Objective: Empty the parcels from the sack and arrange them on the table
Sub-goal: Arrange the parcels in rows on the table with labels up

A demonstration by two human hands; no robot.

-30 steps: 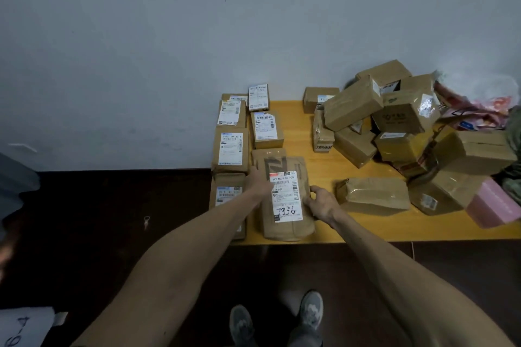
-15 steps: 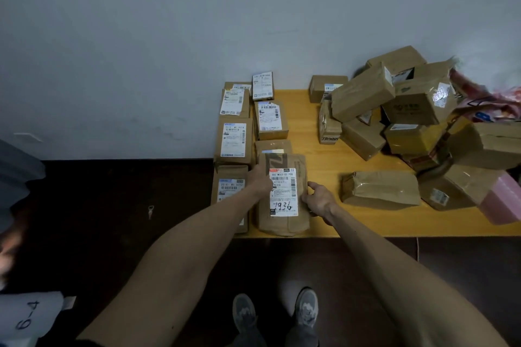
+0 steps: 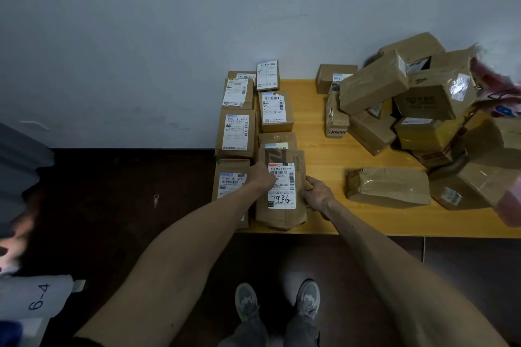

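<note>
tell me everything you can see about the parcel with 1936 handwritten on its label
The parcel is a brown paper-wrapped packet, soft-looking and creased, lying flat at the near edge of the wooden table. A white shipping label with barcodes faces up, "1936" handwritten near its bottom. Dark print shows on the wrapping above the label. The left hand rests on its left side, the right hand grips its right edge. Its far end overlaps a small box.

Brown labelled parcels (image 3: 280, 189) on table (image 3: 324, 155)
</note>
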